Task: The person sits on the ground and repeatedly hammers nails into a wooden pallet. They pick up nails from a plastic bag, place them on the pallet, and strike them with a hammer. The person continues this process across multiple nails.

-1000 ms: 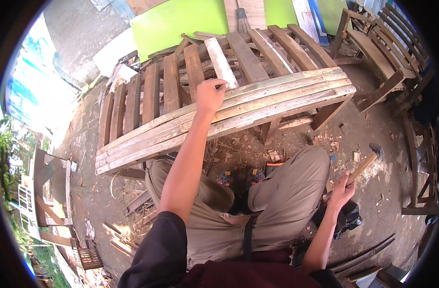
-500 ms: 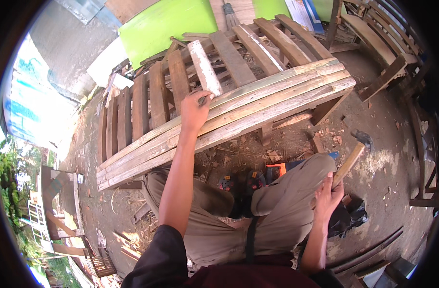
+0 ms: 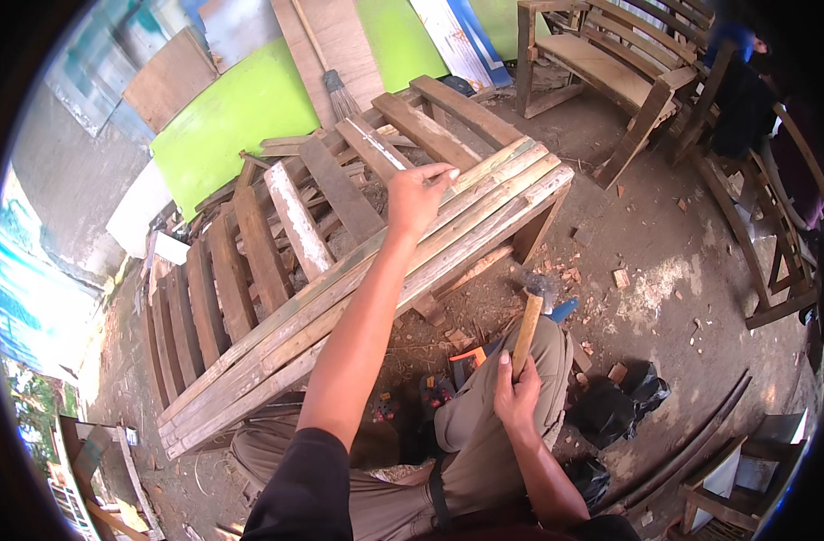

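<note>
A slatted wooden frame lies tilted in front of me, with several spaced brown slats and one streaked with white paint. Along its near side run several long pale wood strips, laid side by side. My left hand rests over the strips toward their right end, thumb and forefinger pinched together. Whatever sits between those fingertips is too small to make out. In my right hand is a hammer, gripped by its wooden handle, its dark head pointing up above my right knee, apart from the strips.
Wood scraps and chips litter the dirt floor. Black plastic bags lie to the right of my leg. An orange-and-blue tool shows beside my knee. Behind stand a broom, green panels and a wooden bench. A person in dark clothes is at far right.
My left hand has moved right along the strips, from beside the white-painted slat to past it. The right hand keeps the hammer, now more upright. My view has swung right.
</note>
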`<state>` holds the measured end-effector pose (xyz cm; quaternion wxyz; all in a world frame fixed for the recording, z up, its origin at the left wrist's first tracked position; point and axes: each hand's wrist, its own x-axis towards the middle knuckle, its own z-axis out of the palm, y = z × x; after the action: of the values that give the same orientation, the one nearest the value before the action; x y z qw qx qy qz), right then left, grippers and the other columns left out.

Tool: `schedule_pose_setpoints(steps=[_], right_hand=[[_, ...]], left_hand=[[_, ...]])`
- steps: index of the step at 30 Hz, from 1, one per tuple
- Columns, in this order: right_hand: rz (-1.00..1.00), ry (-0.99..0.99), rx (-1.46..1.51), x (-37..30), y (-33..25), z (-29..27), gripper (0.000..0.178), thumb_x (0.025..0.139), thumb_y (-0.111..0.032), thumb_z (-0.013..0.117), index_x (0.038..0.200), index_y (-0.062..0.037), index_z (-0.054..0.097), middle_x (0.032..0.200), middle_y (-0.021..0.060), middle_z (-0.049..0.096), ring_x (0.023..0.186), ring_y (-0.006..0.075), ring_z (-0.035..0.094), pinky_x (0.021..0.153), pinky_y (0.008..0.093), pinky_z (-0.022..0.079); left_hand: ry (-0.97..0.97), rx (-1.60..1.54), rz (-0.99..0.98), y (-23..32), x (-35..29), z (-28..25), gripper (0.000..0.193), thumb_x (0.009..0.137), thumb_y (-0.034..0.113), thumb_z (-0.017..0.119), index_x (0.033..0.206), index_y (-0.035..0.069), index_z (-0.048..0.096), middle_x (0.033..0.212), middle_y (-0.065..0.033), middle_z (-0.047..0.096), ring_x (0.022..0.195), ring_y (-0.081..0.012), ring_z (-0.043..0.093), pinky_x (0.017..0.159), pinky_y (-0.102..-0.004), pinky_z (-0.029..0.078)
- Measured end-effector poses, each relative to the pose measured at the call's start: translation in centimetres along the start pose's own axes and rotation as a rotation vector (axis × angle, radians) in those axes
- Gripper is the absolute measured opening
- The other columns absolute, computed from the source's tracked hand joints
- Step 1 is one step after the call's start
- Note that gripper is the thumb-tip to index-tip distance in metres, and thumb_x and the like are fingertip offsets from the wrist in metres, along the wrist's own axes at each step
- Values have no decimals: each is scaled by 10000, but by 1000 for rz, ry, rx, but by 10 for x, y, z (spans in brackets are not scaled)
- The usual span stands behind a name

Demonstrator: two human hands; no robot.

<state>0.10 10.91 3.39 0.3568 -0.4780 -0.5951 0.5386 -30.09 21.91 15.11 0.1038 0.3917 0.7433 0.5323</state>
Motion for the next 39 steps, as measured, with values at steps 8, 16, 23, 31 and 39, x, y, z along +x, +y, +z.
schedule_pose_setpoints(steps=[8,16,23,31,39], right_hand=[[15,21,-94,6,-3,2,290,1014,-250,662,911,12,592,595,29,513,545,74,452,495,313,390],[29,46,-116,10,-4,2,318,1003,-275,673,903,14,585,593,64,535,535,99,493,506,327,428],[15,31,-111,9,-4,9,316,1013,-276,660,914,11,573,608,43,529,550,73,473,493,303,402],[89,24,119,12,-34,23,268,1059,-231,575,948,12,564,635,-4,520,559,40,456,482,277,378],[-186,31,-121,115,-128,29,298,1068,-230,551,937,38,536,584,122,541,521,174,566,489,375,414]], left_hand=[[-50,2,-17,-19,44,58,181,889,145,756,1040,58,804,890,-123,789,753,-136,721,730,-285,537],[-39,-36,-21,-21,45,59,188,878,159,777,1036,61,802,873,-143,779,754,-148,727,727,-291,536],[-50,-23,-40,-19,44,57,231,878,247,803,1056,100,812,841,-141,777,697,-110,642,737,-291,519],[-58,-47,-55,-19,43,58,207,890,178,771,1072,84,801,944,-139,787,794,-154,727,774,-290,537],[-68,0,20,-16,40,59,181,906,142,735,1028,11,769,969,-193,754,889,-318,734,823,-355,537]])
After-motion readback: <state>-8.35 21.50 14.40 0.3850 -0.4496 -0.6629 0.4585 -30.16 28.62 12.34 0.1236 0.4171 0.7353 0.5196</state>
